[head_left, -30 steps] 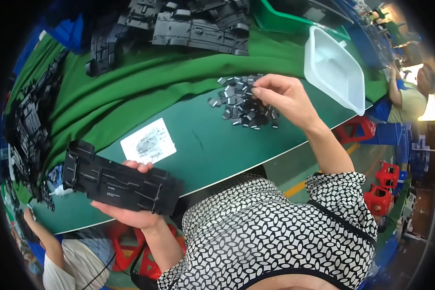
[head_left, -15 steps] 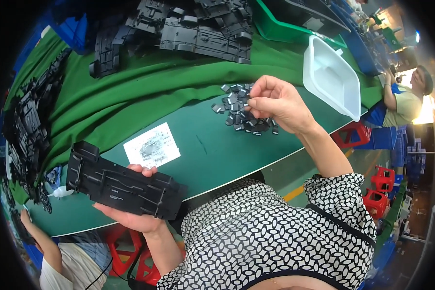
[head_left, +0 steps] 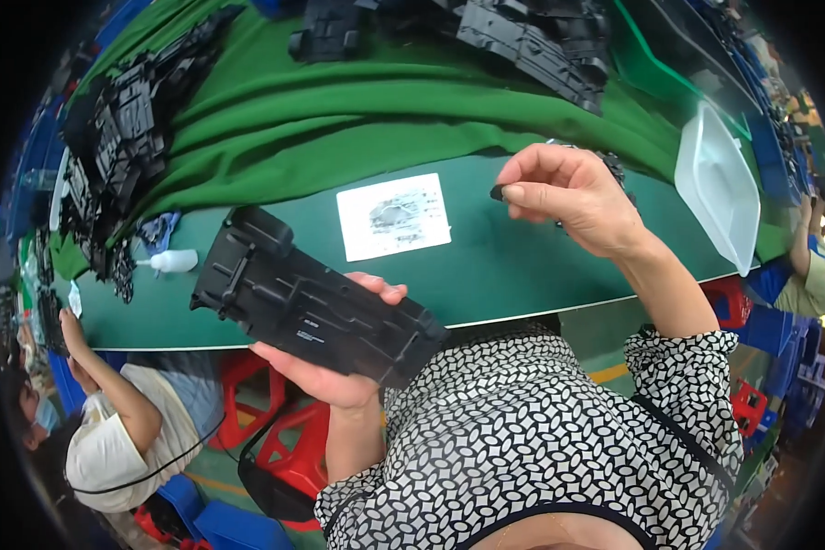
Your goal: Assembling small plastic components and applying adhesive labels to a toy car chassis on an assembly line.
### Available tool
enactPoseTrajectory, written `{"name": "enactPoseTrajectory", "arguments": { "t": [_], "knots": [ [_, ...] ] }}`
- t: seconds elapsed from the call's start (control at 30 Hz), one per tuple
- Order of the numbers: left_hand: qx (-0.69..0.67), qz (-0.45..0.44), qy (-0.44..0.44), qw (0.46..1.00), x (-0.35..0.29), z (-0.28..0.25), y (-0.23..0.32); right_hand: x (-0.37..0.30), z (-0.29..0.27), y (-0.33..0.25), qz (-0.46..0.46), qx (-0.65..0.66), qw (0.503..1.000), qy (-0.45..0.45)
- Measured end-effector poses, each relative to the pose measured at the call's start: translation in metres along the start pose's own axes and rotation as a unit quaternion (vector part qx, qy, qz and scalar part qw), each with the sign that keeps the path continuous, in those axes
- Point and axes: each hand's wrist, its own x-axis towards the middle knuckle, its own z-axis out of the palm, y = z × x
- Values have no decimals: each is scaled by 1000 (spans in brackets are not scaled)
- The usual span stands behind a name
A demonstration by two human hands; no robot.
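Below and to the left of a smudged white card, nearest the body, the person's left hand is supporting a long black chassis part, its ribbed side showing. The fingers of that hand are spreading to the part's width and gripping it, the tips curling over the edge that is facing the card. Just right of the card, the right hand is hovering over the green surface, its thumb and forefinger pinching narrowly on one small black piece.

Picking up this one piece is looking complete, but the piece is hanging apart from the chassis part, so nothing is joining the two yet. Whether other pieces are already sitting on the part, I cannot tell. Farther right of the card, partly hiding behind the right hand, more small pieces are lying together, so more seem to be left.

Left of the card, a white bottle is resting; well right of it, a white tub is standing. Beyond the card, a folded green cloth is stretching across, with similar black parts lying farthest off; whether those are finished or waiting is not showing.
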Motion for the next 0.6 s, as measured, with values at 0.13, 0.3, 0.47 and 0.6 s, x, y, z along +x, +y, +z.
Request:
{"name": "enactPoseTrajectory", "arguments": {
  "t": [0.13, 0.3, 0.47, 0.6],
  "knots": [
    [-18, -5, 15, 1000, -7, 0, -1, 8, 18, -5, 9, -1, 998, -69],
    [-91, -15, 2, 996, -15, -10, 0, 18, 43, -7, -143, -234, 959, -74],
    [-112, -24, -13, 993, -20, -10, -1, 28, 54, -5, -222, -304, 925, -40],
    [-137, -26, -9, 990, -26, -9, -3, 34, 51, 2, -312, -427, 844, -86]
  ]
}}
